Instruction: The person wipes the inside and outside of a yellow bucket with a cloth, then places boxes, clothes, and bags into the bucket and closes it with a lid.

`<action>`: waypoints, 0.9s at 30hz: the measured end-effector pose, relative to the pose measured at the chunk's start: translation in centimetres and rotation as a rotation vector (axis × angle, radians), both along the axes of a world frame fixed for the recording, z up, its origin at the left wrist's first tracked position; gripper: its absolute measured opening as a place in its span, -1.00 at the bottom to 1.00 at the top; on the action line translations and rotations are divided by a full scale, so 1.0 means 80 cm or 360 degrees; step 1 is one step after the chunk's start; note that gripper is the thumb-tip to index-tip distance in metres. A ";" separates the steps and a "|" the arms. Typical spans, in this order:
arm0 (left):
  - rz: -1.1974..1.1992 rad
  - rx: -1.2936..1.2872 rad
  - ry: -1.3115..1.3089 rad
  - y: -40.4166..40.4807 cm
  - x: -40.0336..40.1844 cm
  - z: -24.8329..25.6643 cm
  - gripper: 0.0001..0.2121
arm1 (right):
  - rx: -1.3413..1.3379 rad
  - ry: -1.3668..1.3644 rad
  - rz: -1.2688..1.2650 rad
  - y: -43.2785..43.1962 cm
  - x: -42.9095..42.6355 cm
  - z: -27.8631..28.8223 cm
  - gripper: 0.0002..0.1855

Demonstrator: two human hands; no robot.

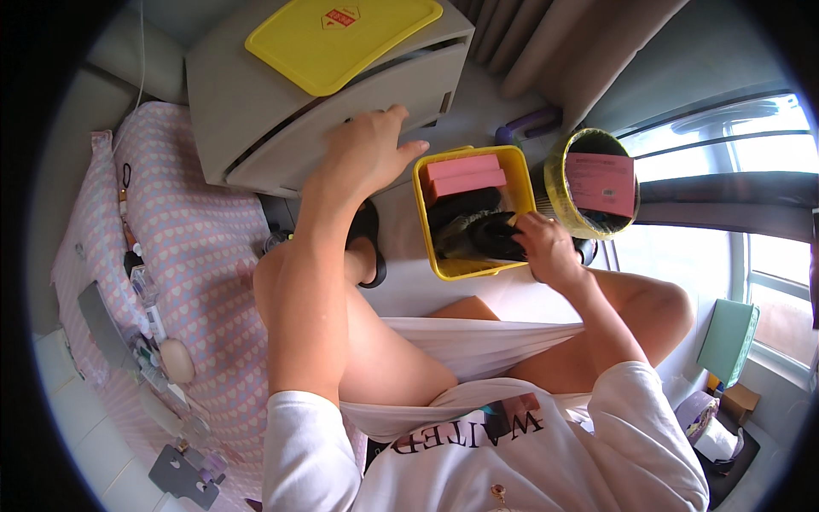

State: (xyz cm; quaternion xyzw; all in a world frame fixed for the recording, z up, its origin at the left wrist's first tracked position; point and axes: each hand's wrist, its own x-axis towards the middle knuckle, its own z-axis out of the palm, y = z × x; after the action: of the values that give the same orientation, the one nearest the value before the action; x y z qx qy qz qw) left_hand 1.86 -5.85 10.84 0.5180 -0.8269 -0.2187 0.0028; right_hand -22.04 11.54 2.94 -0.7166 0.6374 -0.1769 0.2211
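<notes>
My left hand (374, 150) is raised in front of the cabinet's drawer front (358, 121). Its thumb and fingers are apart, with nothing in them. A yellow plastic bucket (419, 211), square with rounded corners, stands open on the floor between my feet. Two pink boxes (466, 174) lie at its far end, and dark, glossy items fill the nearer part. At the bucket's right side, my right hand (547, 246) grips a shiny black item (496, 235), whose exact kind is unclear. The hand hides part of the bucket's rim.
A yellow lid (345, 45) bearing writing rests on the grey cabinet (224, 83). Right of the bucket stands a lined waste bin (556, 185) with a pink printed card (600, 182) in it. A heart-patterned cloth (198, 256) covers the surface at left, holding small articles.
</notes>
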 end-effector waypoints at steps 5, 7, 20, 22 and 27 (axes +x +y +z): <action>-0.0056 0.0156 0.0539 0.019 -0.011 -0.041 -0.53 | 0.0099 -0.0792 -0.0399 -0.023 -0.051 0.074 -0.90; -0.0078 0.0800 0.0817 0.033 -0.018 -0.038 -0.48 | 0.0149 -0.1292 -0.0439 -0.034 -0.070 0.087 -0.89; -0.0260 -0.0650 0.1053 0.134 -0.057 0.034 -0.14 | 0.0407 -0.2860 -0.0368 -0.040 -0.089 0.113 -0.79; -0.0219 -0.0388 0.1344 0.131 -0.055 0.027 -0.24 | 0.0429 -0.2784 -0.0309 -0.042 -0.093 0.104 -0.73; 0.0251 -0.0078 0.1326 0.120 -0.040 0.026 -0.60 | 0.0402 -0.2452 -0.0536 -0.041 -0.102 0.086 -0.68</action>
State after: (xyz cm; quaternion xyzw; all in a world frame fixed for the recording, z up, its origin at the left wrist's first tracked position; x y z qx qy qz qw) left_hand -1.33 3.73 12.92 0.4468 -0.7178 -0.3888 0.3659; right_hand -30.23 8.27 9.82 -0.2563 0.4203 -0.5798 0.6492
